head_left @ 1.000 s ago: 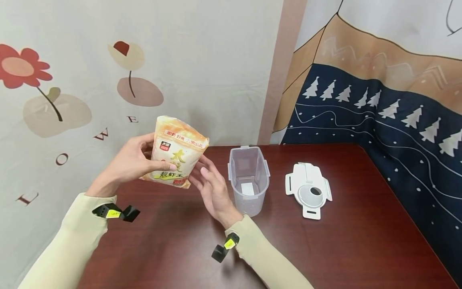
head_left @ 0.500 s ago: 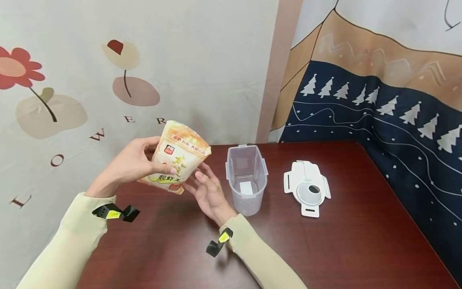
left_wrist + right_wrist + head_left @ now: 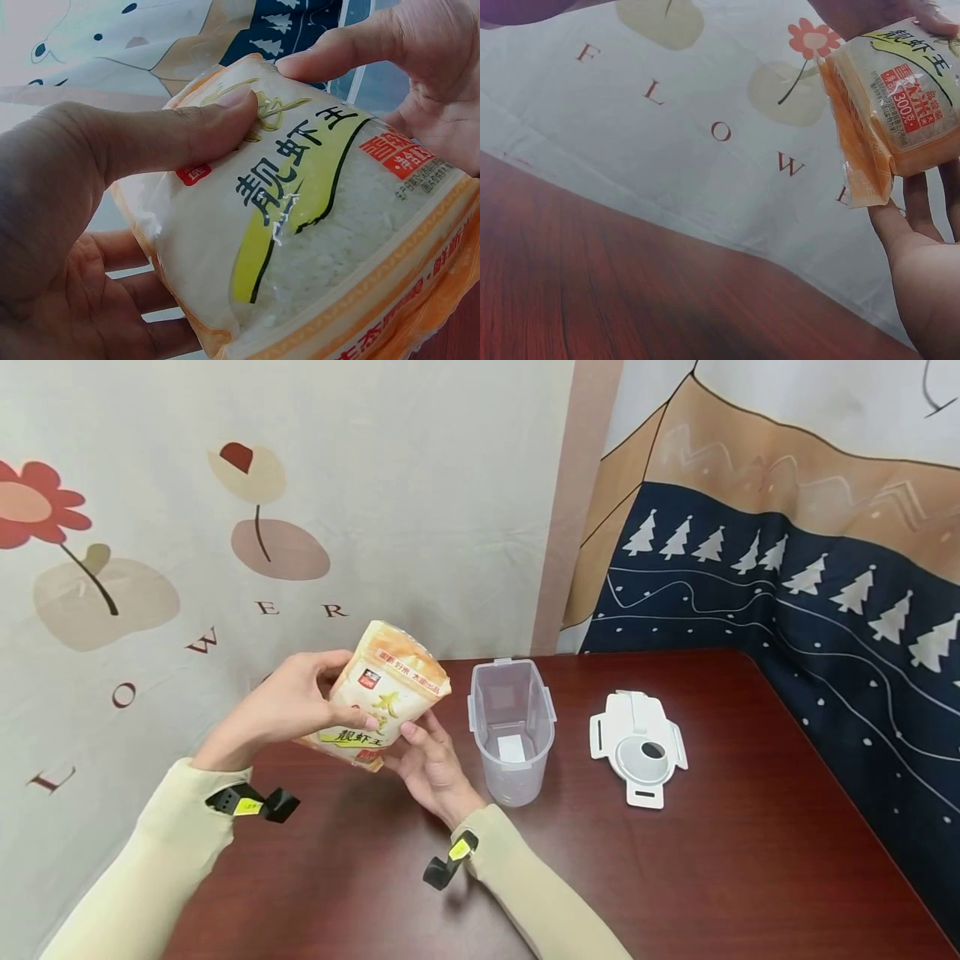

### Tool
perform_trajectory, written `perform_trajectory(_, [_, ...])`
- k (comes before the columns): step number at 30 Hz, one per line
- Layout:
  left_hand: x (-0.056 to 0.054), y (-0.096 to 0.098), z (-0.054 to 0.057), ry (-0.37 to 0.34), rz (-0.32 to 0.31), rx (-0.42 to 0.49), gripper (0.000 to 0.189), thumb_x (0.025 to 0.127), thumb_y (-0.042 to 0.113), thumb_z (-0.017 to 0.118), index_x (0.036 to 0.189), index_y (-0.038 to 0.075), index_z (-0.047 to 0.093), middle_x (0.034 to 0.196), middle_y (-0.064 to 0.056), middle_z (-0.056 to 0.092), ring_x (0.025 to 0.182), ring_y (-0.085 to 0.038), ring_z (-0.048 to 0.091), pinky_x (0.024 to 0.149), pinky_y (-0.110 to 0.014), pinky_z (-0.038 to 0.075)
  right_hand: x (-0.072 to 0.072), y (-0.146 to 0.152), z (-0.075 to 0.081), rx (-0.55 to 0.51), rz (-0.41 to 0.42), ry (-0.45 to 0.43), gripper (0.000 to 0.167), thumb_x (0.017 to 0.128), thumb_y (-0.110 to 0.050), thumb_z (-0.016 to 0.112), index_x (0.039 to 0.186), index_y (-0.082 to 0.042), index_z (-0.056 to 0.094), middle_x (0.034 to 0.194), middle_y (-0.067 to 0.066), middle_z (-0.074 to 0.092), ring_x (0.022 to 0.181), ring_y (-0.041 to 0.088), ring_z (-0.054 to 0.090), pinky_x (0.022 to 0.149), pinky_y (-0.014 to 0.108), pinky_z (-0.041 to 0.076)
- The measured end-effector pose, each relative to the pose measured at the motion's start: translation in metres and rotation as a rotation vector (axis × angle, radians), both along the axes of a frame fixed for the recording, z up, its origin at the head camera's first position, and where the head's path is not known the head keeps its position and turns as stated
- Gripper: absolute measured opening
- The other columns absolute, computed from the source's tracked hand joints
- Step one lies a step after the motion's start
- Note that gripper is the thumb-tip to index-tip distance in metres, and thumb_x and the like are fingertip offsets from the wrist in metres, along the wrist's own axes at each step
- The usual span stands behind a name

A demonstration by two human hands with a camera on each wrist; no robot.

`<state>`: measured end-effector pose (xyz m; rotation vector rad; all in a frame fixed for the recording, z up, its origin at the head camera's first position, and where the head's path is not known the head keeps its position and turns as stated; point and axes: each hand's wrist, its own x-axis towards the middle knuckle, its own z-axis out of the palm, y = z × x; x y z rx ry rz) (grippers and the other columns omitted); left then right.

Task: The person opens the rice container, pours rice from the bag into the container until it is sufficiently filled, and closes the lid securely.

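A small bag of rice (image 3: 386, 693), white and orange with a yellow band, is held tilted above the table. Grains show through its clear part in the left wrist view. My left hand (image 3: 300, 702) grips it from the left, thumb across the front and fingers behind. On the other side my right hand (image 3: 435, 772) holds the bag's right edge, its thumb on the front near the edge and its fingers behind and below. Just right of that hand stands a clear plastic container (image 3: 513, 785) without a lid, a white label inside on its bottom.
To the container's right lies a white lid (image 3: 641, 752) with side latches and a round grey part, flat on the dark red table (image 3: 720, 860). Printed cloths hang behind the table: pale with flowers (image 3: 420, 485) and navy with trees (image 3: 697, 585).
The bag has shifted right and slightly down with my left hand, tilting further. My right hand has come onto its edge, thumb now on the front. Container and lid stay put.
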<state>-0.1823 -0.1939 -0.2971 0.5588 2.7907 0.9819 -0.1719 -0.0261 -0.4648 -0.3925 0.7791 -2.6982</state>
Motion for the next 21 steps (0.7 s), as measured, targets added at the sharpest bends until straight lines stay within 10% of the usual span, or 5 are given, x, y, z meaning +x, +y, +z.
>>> perform_trajectory(21, [-0.012, 0.021, 0.000, 0.031, -0.079, -0.047, 0.057, 0.074, 0.034, 0.093, 0.123, 0.022, 0.067, 0.093, -0.002, 0.073, 0.078, -0.018, 0.067, 0.071, -0.032, 0.054, 0.000, 0.006, -0.004, -0.083, -0.024, 0.016, 0.054, 0.075, -0.035, 0.091, 0.123, -0.038, 0.065, 0.120, -0.011, 0.071, 0.110, 0.009, 0.066, 0.101, 0.036, 0.049])
